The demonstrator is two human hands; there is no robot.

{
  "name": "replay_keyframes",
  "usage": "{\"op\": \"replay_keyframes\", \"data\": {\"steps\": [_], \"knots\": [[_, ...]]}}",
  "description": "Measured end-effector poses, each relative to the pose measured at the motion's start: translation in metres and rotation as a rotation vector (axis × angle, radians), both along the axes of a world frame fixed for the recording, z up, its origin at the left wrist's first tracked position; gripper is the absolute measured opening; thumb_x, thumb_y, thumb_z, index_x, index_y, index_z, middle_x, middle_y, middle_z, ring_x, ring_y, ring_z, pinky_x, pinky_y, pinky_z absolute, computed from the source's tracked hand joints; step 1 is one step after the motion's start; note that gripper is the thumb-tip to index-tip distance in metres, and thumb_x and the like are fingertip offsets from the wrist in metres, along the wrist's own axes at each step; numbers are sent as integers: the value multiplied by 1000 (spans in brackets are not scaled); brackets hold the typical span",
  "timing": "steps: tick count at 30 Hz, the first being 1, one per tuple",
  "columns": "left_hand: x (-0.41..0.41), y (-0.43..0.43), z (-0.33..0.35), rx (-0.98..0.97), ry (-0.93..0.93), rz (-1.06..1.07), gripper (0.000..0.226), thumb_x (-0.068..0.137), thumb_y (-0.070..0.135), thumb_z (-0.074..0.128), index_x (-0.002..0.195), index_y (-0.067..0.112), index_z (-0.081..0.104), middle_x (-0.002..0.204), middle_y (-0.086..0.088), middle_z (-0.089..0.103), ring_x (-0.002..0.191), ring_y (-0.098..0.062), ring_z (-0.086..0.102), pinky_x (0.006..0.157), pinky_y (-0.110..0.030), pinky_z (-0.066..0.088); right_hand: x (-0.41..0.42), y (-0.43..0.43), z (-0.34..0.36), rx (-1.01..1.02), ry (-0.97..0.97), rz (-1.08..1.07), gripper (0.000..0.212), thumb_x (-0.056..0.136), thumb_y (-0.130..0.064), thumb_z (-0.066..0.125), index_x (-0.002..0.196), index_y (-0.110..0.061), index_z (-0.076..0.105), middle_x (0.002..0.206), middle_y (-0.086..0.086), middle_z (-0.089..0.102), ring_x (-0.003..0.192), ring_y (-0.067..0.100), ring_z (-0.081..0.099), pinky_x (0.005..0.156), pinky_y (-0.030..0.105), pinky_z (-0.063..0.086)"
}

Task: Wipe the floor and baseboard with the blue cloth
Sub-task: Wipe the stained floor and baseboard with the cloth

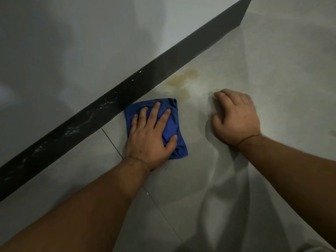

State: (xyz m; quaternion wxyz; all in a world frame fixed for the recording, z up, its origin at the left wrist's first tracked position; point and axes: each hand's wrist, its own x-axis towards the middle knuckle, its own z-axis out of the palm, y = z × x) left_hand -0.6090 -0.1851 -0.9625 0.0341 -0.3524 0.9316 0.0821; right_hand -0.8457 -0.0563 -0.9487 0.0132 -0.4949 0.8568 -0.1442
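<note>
The left hand [151,136] pressed flat on the blue cloth [174,124] touching the baseboard [112,104], stain [181,80] just beyond; right hand [236,117], loosely curled and empty, braced on the floor [272,70].

No text, label, brand, number or sign can be read anywhere in this view.
</note>
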Motion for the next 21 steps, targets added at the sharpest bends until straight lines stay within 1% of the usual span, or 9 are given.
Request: {"op": "replay_keyframes", "data": {"steps": [2, 4, 7, 9, 11, 14, 17, 21], "knots": [[-14, -7, 1, -8, -21, 20, 80, 93, 66, 35, 163, 32, 15, 173, -4, 10, 155, -39, 15, 127, -57, 14, -8, 5, -2, 20, 37, -68, 60, 91, -41, 52, 143, -11, 55, 145, 14, 56, 132, 37, 50, 117, 54, 34], [-39, -16, 4, -17, -49, 40, 80, 95, 65, 34, 164, 30, 13, 173, -5, 8, 155, -41, 14, 126, -57, 13, -12, 11, -8, -9, 59, -80, 55, 96, -36, 50, 142, -8, 56, 145, 17, 55, 132, 40, 50, 116, 53, 35], [-73, -12, 7, 0, -75, 52, 81, 95, 66, 33, 164, 30, 11, 173, -5, 4, 156, -42, 10, 126, -58, 10, -14, 12, -15, -51, 34, -60, 51, 95, -27, 51, 140, -4, 57, 144, 19, 56, 130, 41, 51, 115, 52, 37], [-74, 3, 8, 10, -74, 19, 81, 95, 68, 33, 164, 32, 10, 174, -4, 2, 157, -40, 7, 127, -58, 9, -15, 11, -14, -57, 23, -57, 52, 93, -25, 51, 140, -4, 58, 142, 19, 57, 130, 41, 51, 115, 52, 38], [-57, 20, 9, 9, -50, -47, 82, 94, 68, 33, 164, 34, 10, 174, -2, 1, 158, -37, 7, 127, -57, 8, -15, 12, -12, -64, 29, -59, 51, 92, -23, 52, 139, -4, 58, 142, 19, 57, 129, 41, 52, 114, 51, 39], [-24, 26, 5, 22, 2, -105, 81, 93, 69, 33, 163, 34, 13, 174, 0, 4, 158, -34, 11, 127, -56, 13, -15, 12, -12, -68, 37, -50, 50, 93, -23, 53, 139, -4, 58, 142, 19, 57, 128, 42, 52, 114, 51, 38], [-25, 6, 1, 16, -2, -71, 81, 93, 68, 34, 163, 33, 14, 174, -2, 7, 157, -36, 13, 127, -55, 15, -17, 12, -14, -72, 52, -45, 50, 94, -23, 52, 139, -2, 58, 141, 20, 58, 127, 43, 53, 113, 51, 39], [-67, -27, 2, -40, -32, 30, 80, 94, 66, 34, 163, 27, 18, 172, -9, 13, 152, -43, 18, 124, -57, 18, -16, 12, -16, -52, 60, -45, 51, 95, -25, 50, 141, -3, 57, 143, 19, 57, 129, 41, 51, 115, 50, 37]]}}
